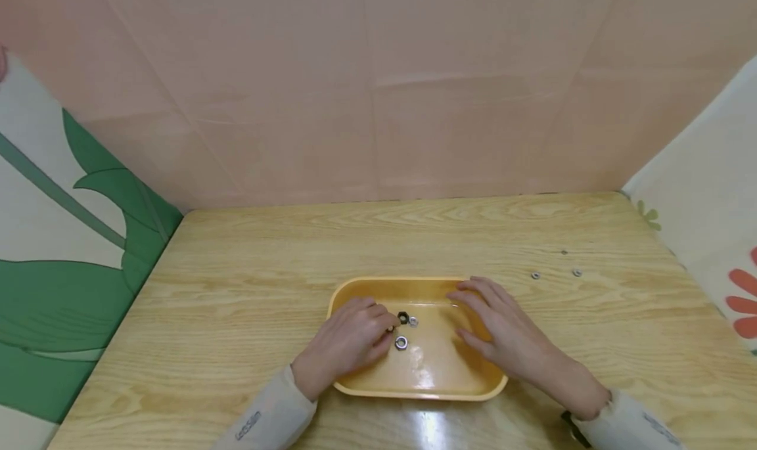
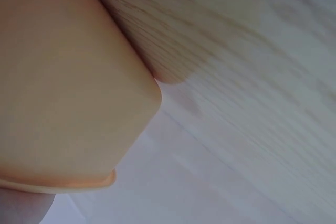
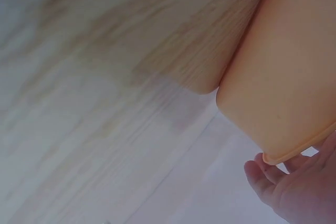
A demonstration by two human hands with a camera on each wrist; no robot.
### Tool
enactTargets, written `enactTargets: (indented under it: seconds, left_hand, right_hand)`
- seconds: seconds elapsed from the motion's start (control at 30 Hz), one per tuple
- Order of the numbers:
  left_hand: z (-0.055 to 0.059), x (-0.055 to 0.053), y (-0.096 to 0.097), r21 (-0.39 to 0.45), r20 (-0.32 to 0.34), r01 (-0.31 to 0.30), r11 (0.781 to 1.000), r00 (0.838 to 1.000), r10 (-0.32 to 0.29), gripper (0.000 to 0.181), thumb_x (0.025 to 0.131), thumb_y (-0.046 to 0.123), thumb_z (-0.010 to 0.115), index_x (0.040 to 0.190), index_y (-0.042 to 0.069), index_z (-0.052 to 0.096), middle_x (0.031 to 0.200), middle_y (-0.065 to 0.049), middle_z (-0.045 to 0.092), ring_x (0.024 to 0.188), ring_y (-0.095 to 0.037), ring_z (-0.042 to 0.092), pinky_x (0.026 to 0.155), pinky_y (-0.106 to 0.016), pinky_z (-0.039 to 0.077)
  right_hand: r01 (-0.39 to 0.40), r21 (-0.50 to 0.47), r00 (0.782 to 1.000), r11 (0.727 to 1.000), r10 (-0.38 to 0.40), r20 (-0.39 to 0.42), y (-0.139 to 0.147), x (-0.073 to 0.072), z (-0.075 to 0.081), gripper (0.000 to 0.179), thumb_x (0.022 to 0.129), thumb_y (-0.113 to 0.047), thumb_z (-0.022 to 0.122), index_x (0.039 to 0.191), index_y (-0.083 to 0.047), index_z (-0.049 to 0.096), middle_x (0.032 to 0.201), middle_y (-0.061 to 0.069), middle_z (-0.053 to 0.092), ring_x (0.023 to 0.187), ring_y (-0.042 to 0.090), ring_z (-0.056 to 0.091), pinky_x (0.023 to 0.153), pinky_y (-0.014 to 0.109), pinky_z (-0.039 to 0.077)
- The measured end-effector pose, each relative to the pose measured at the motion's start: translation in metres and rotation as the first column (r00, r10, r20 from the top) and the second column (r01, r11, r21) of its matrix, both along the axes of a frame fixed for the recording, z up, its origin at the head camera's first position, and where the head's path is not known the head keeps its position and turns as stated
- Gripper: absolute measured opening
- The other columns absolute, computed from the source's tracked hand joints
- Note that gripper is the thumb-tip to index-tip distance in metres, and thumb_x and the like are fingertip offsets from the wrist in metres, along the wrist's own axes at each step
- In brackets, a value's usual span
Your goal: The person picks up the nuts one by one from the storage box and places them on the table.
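Observation:
A yellow-orange tray [image 1: 422, 395] stands on the table, and both hands reach over its ends. Inside, a black hex nut [image 1: 403, 318] lies beside a small silver nut [image 1: 413, 321], with a larger silver nut [image 1: 401, 343] just nearer the front. My left hand [image 1: 357, 335] is over the tray's left part, fingers curled, a small brass-coloured nut [image 1: 390, 329] showing between forefinger and thumb. Over the right rim rests my right hand [image 1: 503, 325], its fingers spread and loosely bent, holding no nut. The right wrist view shows its fingers [image 3: 254, 177] at the tray's rim.
To the right of the tray, two small grey ring-shaped pieces, one nearer [image 1: 535, 275] and one farther right [image 1: 577, 272], lie on the wooden table [image 1: 248, 272]. A tinier piece [image 1: 564, 252] lies behind them. A pinkish wall covering [image 1: 378, 121] borders the table's back edge.

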State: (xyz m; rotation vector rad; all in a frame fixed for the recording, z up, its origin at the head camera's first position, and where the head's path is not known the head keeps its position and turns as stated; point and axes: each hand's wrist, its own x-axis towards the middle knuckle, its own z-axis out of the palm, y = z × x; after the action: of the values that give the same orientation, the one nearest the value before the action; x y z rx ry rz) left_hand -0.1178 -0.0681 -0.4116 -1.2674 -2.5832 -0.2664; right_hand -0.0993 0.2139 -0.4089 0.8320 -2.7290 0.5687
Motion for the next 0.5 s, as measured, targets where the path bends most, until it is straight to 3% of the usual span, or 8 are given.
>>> enactTargets:
  seconds: [0.17, 0.3, 0.5]
  left_hand:
    - [0.0009, 0.0007, -0.0031, 0.085, -0.074, 0.012, 0.996, 0.997, -0.005, 0.016, 0.088, 0.02, 0.073, 0.103, 0.019, 0.076, 0.097, 0.008, 0.073, 0.088, -0.012, 0.061, 0.079, -0.028, 0.05]
    - [0.0012, -0.0009, -0.0055, 0.144, -0.131, 0.038, 0.989, 0.991, -0.019, 0.016, 0.085, 0.021, 0.075, 0.101, 0.019, 0.076, 0.096, 0.009, 0.074, 0.087, -0.012, 0.061, 0.076, -0.028, 0.049]
    - [0.0071, -0.0044, -0.0102, 0.175, -0.135, 0.034, 0.984, 0.991, -0.01, 0.014, 0.086, 0.02, 0.076, 0.1, 0.018, 0.076, 0.095, 0.007, 0.074, 0.087, -0.014, 0.061, 0.078, -0.03, 0.049]
  right_hand:
    - [-0.025, 0.005, 0.999, 1.0, 0.025, -0.024, -0.0002, -0.0003, -0.0002, 0.064, 0.078, -0.021, 0.084, 0.134, -0.004, 0.057, 0.135, 0.016, 0.055, 0.131, 0.041, 0.044, 0.106, 0.064, 0.038]
    - [-0.035, 0.005, 0.999, 0.999, 0.035, -0.022, 0.0011, -0.0007, 0.0, 0.065, 0.079, -0.024, 0.083, 0.135, -0.004, 0.056, 0.135, 0.015, 0.055, 0.132, 0.04, 0.044, 0.107, 0.063, 0.037]
    - [-0.042, 0.003, 0.999, 0.999, 0.042, -0.004, 0.0034, -0.0028, 0.0008, 0.066, 0.08, -0.027, 0.081, 0.136, -0.004, 0.055, 0.136, 0.014, 0.054, 0.132, 0.038, 0.043, 0.108, 0.061, 0.035]
